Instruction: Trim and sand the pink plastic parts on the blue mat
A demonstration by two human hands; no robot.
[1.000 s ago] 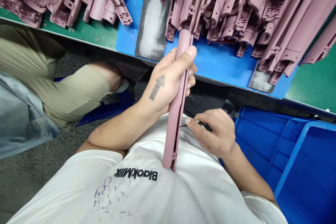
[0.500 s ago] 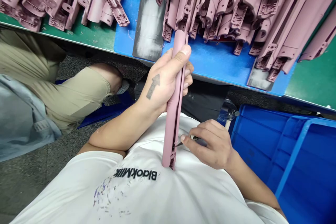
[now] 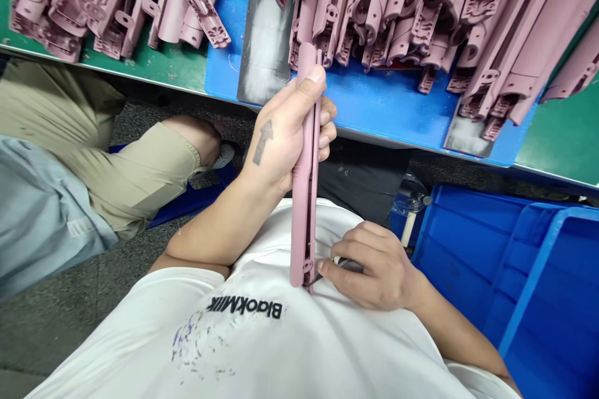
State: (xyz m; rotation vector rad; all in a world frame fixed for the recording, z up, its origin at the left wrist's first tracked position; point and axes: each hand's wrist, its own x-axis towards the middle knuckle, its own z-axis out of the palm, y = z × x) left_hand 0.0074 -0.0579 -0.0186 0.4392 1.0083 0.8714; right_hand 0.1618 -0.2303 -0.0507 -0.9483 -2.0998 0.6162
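Observation:
My left hand (image 3: 292,128) is wrapped round the upper half of a long pink plastic housing (image 3: 302,218), thumb lying along its front. The housing is held nearly upright against my white shirt, and a narrow open slot runs down its right side. Lower right, my right hand (image 3: 369,268) is closed on a small knife (image 3: 340,260), most of its handle hidden by the fingers. Its thin dark blade reaches to the slot near the housing's bottom end; whether it touches the plastic I cannot tell.
Piles of similar pink housings (image 3: 435,0) lie on the blue and green table ahead. Two dark sanding sheets with white dust (image 3: 266,43) lie near its edge. Blue crates (image 3: 538,262) stand to my right. A seated person's leg (image 3: 140,162) is at my left.
The housing and my left hand have shifted slightly left and up. My right hand has moved a little down, bringing the blade from above the bottom end to close beside it.

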